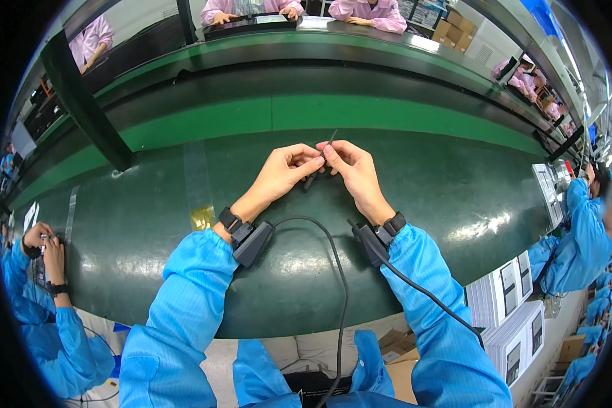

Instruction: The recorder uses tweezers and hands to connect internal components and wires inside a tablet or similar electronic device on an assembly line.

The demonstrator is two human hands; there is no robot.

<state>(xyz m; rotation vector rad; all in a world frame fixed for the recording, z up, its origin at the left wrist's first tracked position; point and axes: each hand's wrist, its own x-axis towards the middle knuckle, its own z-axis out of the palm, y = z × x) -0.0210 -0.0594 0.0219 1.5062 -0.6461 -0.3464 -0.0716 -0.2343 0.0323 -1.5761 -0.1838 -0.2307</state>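
Note:
Over the far middle of the dark green table (279, 285), my left hand (289, 166) and my right hand (352, 168) meet fingertip to fingertip. Both are closed on a thin dark stick-like piece (332, 137), held at a slant. One pointed end sticks up past the fingers of my right hand, while the other shows below them, between the hands. Fingers cover its middle, so I cannot make out its exact kind. Each wrist wears a black strap with a dark box; black cables run from the boxes toward my body.
Left of my left wrist a yellowish tape patch (202, 218) sticks to the table. Co-workers in blue sit at both sides, one with hands (47, 248) at the left end. White boxes (500, 299) are stacked at right. A dark post (85, 102) rises far left.

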